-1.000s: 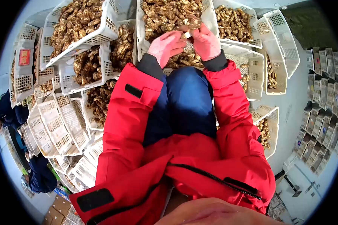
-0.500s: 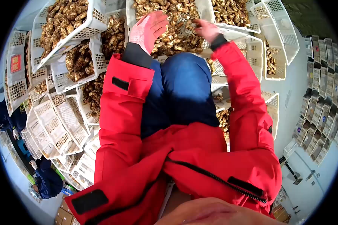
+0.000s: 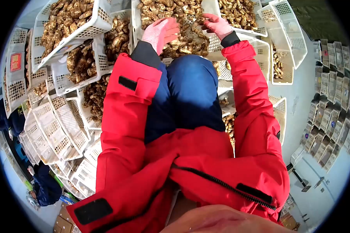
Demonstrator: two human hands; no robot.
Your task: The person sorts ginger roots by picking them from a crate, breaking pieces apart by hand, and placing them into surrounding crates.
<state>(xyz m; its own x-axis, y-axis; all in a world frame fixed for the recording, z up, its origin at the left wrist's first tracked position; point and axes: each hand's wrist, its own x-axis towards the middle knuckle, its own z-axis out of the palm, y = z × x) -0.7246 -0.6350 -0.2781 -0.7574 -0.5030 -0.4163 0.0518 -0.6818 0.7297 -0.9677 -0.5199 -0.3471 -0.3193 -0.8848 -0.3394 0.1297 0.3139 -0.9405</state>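
Beyond my knees stands a white plastic crate [image 3: 137, 24] holding many knobbly brown-gold pieces [image 3: 188, 39] that look like mushrooms or roots. My left hand [image 3: 160, 34], in a pinkish glove, is over the crate's left part with its fingers apart and nothing visible in it. Above the right side of the crate is my right hand [image 3: 216, 25], gloved too, its fingers spread and holding nothing that shows. The pieces lie thinner between the hands, where some of the crate's floor shows.
More crates of brown pieces stand at the left [image 3: 99, 25] and right [image 3: 260, 29]. Empty-looking crates [image 3: 52, 128] lean together at the lower left. People in dark clothes [image 3: 46, 184] are at the far left. Stacked packs [image 3: 330, 116] line the far right.
The piece held between my hands a second ago is no longer in them. My hands have moved apart, and the right fingers have opened. The view has shifted slightly.
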